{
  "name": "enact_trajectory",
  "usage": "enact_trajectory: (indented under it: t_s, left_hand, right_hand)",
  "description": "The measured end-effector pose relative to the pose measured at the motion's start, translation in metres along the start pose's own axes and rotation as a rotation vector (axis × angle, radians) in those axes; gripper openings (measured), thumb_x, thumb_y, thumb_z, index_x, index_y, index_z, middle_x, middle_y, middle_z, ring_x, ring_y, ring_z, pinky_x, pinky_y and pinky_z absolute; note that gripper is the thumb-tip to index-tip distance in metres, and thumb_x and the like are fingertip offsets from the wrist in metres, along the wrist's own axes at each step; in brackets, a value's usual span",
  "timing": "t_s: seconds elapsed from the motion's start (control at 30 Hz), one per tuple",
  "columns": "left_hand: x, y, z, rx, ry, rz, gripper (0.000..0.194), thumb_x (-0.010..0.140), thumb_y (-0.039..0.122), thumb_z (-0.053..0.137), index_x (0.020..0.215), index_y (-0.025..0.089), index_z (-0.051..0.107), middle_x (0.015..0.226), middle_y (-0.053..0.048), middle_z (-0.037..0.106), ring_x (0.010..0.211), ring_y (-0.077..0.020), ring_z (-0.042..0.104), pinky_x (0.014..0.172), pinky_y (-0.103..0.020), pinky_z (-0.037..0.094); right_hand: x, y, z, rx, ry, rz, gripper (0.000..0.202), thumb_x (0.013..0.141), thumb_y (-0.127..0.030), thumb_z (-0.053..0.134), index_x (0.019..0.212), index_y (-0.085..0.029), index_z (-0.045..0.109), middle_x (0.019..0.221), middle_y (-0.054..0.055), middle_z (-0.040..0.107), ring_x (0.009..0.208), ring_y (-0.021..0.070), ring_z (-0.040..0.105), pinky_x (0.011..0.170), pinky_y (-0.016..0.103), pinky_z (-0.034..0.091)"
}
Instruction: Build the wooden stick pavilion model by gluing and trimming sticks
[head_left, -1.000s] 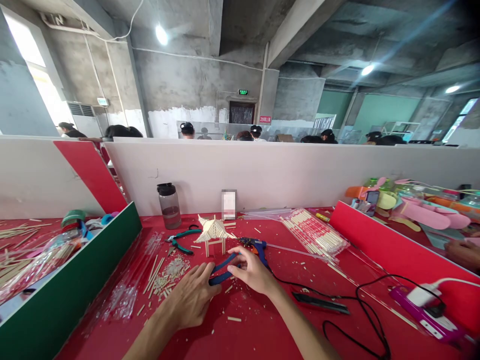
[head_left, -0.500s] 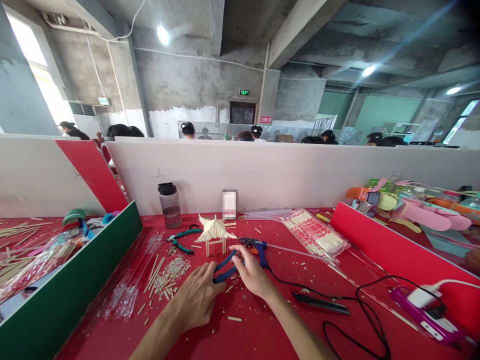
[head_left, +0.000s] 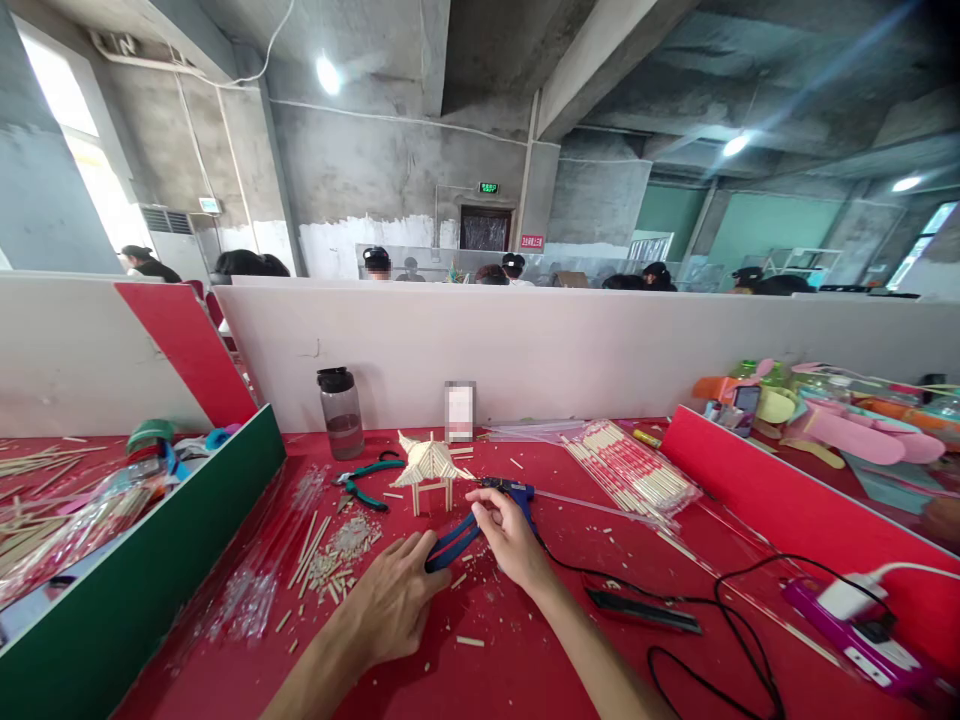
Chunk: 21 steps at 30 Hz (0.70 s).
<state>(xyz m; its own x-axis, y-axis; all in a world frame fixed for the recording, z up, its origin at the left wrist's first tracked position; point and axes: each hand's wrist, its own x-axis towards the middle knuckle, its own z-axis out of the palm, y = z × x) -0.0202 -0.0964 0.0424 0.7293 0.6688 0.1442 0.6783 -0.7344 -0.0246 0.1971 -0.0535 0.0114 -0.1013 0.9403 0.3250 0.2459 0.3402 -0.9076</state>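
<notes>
left hand [head_left: 397, 595] has fingers curled over the near end of the blue tool [head_left: 454, 548], clamped on it; fingertips tucked out of sight. right hand [head_left: 514, 540] is at the tool's far end, thumb and index finger apart at the tips; can't tell how firmly the rest close on it. tool is held low over the red table [head_left: 487, 685], just in front of the stick model [head_left: 429, 462], between both hands.

vs a second ago: tool's two arms now sit nearer each other, gap down to a slit. right thumb is higher, no longer across the lower arm; right hand a bit further right. left hand about the same. model, glue gun [head_left: 517, 488] and green pliers [head_left: 366, 500] unmoved.

hidden/unclear: tool's ends covered by the hands, so type is hard to say. glue gun's grip partly behind right hand. small upright thing [head_left: 460, 412] behind model is pixelated. another person's hand [head_left: 941, 520] is blurred, cut off by right edge. both forearms run out at the bottom.
</notes>
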Motion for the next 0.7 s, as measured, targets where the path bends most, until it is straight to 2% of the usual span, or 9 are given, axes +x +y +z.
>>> enact_trajectory:
  t_s: [0.13,0.2,0.27,0.47,0.7]
  left_hand:
    - [0.000,0.000,-0.001,0.000,-0.028,-0.002,0.021,0.080,0.019,0.056,0.098,0.025,0.064,0.104,-0.009,0.055,0.091,-0.0263,0.056,0.078,-0.037,0.048]
    - [0.000,0.001,-0.002,0.008,-0.032,-0.019,0.017,0.080,0.018,0.056,0.094,0.025,0.063,0.104,-0.008,0.055,0.090,-0.0258,0.056,0.077,-0.037,0.047]
    - [0.000,0.001,-0.002,0.012,-0.027,-0.042,0.014,0.079,0.017,0.056,0.090,0.024,0.063,0.104,-0.008,0.055,0.089,-0.0252,0.056,0.077,-0.036,0.046]
    - [-0.002,0.001,-0.006,0.027,-0.015,-0.053,0.013,0.081,0.015,0.055,0.089,0.023,0.062,0.110,-0.009,0.055,0.093,-0.0255,0.056,0.079,-0.036,0.046]
    - [-0.003,0.002,-0.005,0.036,-0.015,-0.058,0.019,0.079,0.015,0.057,0.094,0.024,0.063,0.117,-0.011,0.053,0.098,-0.0273,0.056,0.083,-0.039,0.047]
  right_hand:
    - [0.001,-0.001,-0.003,0.076,-0.024,-0.012,0.037,0.094,-0.052,0.056,0.103,-0.019,0.067,0.095,0.007,0.070,0.082,0.0197,0.064,0.074,0.029,0.050]
    - [0.002,-0.004,-0.005,0.078,-0.073,-0.034,0.036,0.095,-0.051,0.055,0.098,-0.019,0.071,0.095,0.007,0.072,0.093,0.0229,0.066,0.084,0.032,0.050]
    - [0.001,-0.006,-0.007,0.072,-0.130,-0.046,0.038,0.097,-0.051,0.052,0.098,-0.020,0.074,0.097,0.008,0.074,0.097,0.0244,0.067,0.088,0.034,0.049]
    - [-0.001,-0.006,-0.011,0.148,-0.234,-0.009,0.034,0.098,-0.045,0.052,0.116,-0.023,0.070,0.107,0.007,0.072,0.099,0.0241,0.066,0.087,0.035,0.049]
    - [-0.001,-0.005,-0.010,0.157,-0.242,0.026,0.035,0.096,-0.043,0.056,0.123,-0.024,0.065,0.099,0.005,0.068,0.092,0.0217,0.063,0.080,0.032,0.050]
